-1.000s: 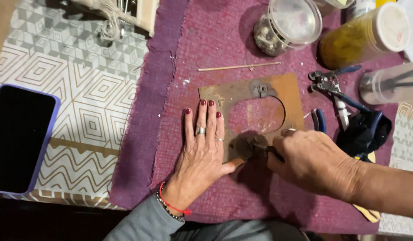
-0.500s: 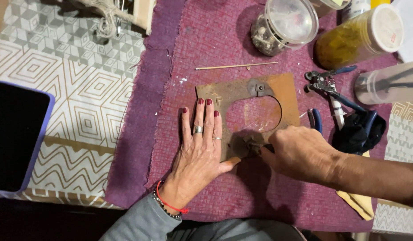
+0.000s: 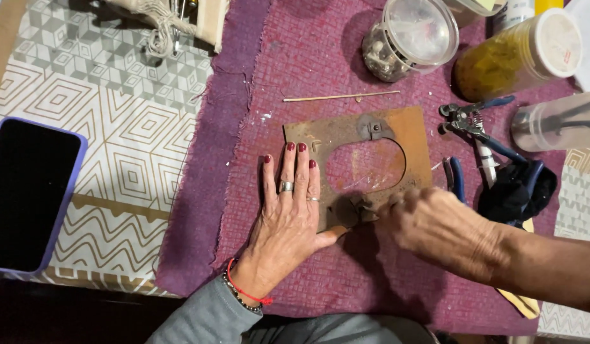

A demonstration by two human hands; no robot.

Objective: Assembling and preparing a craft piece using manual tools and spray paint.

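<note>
Purple cloth [image 3: 244, 127] covered the middle of the worktop [image 3: 116, 127], over a patterned grey-and-white covering.

The right hand [image 3: 435, 226] came in from the right with its fingers curled together around something small at the lower edge of a rusty plate [image 3: 409, 137]; what it gripped was mostly hidden, though a dark knob [image 3: 353, 209] showed just beyond the knuckles. The wrist ran low and nearly level, forearm angled down toward the right corner. The left hand [image 3: 288, 204] lay flat, fingers spread and straight, palm on the cloth and fingertips on the plate's left part, thumb stretched out to touch the plate's lower edge beside the knob.

My judgement: the left thumb sat very near where the right hand worked, so a slip there could catch or pinch it. The plate was pinned on one side only; a hard pull could swing it on the cloth.

The plate had a large rounded cut-out with a small grey clip [image 3: 373, 126] at its top. Beyond it lay a thin stick [image 3: 339, 97], and pliers [image 3: 476, 127] to the right. Jars [image 3: 413, 35] stood at the far edge, and a phone [image 3: 27, 191] rested well apart on the left.
</note>
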